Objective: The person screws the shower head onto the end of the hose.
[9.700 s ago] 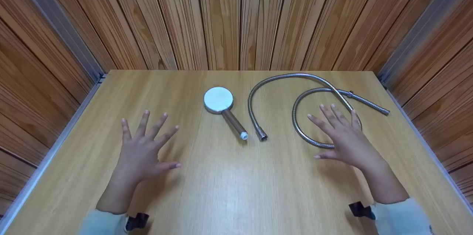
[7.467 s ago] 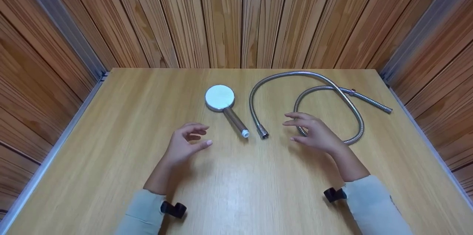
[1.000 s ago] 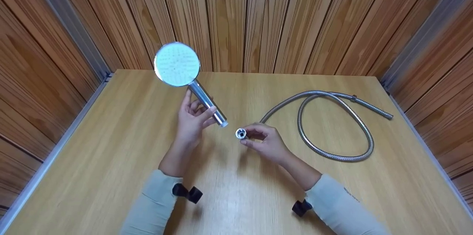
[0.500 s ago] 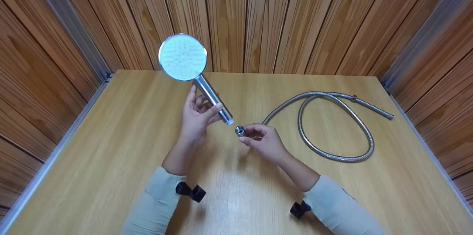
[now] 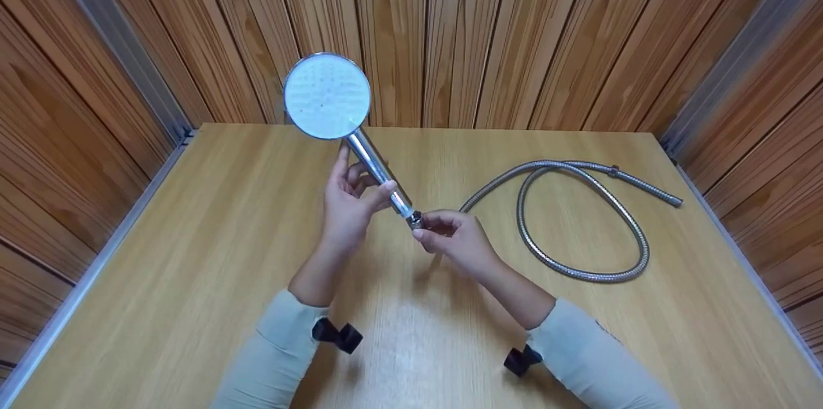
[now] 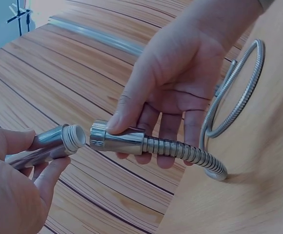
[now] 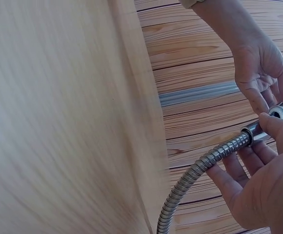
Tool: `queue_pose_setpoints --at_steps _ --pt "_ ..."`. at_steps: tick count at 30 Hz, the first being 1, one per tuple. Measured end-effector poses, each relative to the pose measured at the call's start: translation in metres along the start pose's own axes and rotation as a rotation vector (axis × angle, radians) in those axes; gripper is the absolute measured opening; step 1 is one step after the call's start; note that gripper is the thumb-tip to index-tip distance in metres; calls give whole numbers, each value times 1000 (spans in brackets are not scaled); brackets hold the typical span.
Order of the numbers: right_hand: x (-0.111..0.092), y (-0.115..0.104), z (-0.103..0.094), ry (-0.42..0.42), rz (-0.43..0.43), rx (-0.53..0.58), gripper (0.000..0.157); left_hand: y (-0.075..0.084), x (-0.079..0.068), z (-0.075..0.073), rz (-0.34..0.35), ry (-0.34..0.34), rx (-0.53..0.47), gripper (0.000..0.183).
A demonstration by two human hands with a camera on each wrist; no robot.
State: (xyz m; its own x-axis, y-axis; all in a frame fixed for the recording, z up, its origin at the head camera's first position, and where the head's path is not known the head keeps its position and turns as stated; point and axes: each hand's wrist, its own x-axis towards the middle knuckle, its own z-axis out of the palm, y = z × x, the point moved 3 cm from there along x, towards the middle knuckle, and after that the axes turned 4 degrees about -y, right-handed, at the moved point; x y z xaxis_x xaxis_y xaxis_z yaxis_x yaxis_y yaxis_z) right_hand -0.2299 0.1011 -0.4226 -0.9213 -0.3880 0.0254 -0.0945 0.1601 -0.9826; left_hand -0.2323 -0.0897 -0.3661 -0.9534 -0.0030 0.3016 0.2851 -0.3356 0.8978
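Observation:
My left hand (image 5: 347, 219) holds a chrome shower head (image 5: 326, 96) by its handle, tilted, with the round pale spray face up and toward the head camera. At the handle's lower end is a white threaded tip (image 6: 74, 137), plain in the left wrist view. Thumb and fingers of my right hand (image 5: 464, 243) pinch the chrome connector (image 6: 124, 140) of a flexible metal shower hose (image 5: 647, 249). Connector and tip face each other, a narrow gap apart in the left wrist view. From there the hose drops to the table and loops on the right.
The wooden table (image 5: 244, 203) bears the hose loop, whose free end (image 5: 675, 200) lies near the right edge. Wood-panelled walls (image 5: 450, 42) stand behind and at both sides, with metal rails (image 5: 128, 36) at the corners. Each sleeve carries a small black camera (image 5: 347, 337).
Both hands first hovered empty; the shower head and hose end lay on the table. Both were picked up. Over the last second the shower head moved right toward the connector, which turned toward its tip.

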Motion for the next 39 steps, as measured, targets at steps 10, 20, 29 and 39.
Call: queue_pose_setpoints --at_steps 10,20,29,39 --pt "0 -7 4 -43 -39 -8 28 -4 0 2 16 -11 117 93" --pt "0 -11 5 -36 -34 -46 29 -4 -1 1 57 -4 221 91" --pt "1 -12 4 16 -82 -123 25 -6 -4 0 91 10 247 88" --pt "3 -11 4 48 -175 -169 22 -15 -5 -2 102 53 169 90"
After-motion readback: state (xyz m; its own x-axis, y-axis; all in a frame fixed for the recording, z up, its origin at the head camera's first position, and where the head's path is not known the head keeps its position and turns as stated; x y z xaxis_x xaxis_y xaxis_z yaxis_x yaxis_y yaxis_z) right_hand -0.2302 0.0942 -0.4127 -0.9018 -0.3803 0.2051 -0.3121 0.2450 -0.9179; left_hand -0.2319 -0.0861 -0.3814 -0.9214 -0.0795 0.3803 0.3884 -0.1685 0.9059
